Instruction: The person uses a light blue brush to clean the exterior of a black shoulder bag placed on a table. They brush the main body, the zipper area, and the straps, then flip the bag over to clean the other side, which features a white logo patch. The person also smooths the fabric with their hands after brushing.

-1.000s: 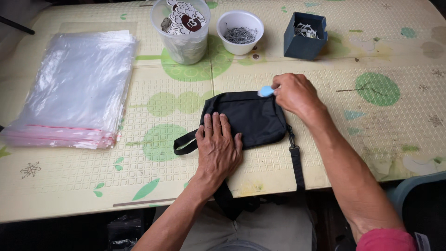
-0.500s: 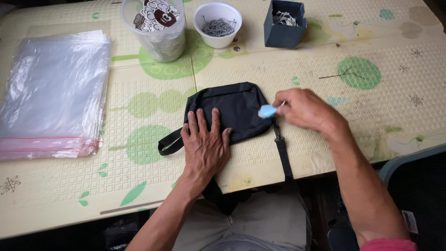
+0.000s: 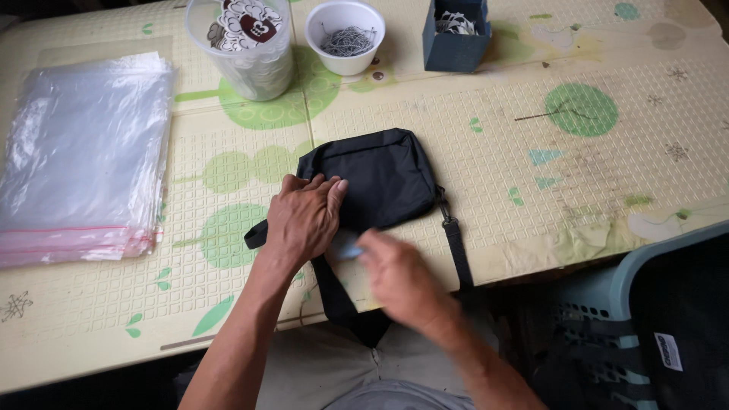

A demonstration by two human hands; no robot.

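Right hand [image 3: 399,277] has dropped from the black bag's [image 3: 383,178] right edge to lower centre, pinching a blurred pale-blue thing [image 3: 348,249]; left hand [image 3: 304,216] presses flat on the bag.

A single view comes from a head-worn camera, looking steeply down and forward across the table [image 3: 531,137] from the person's seat; it sits close, with both forearms entering from the bottom edge. The far table edge lies at the frame's top; the person's lap shows at the bottom.
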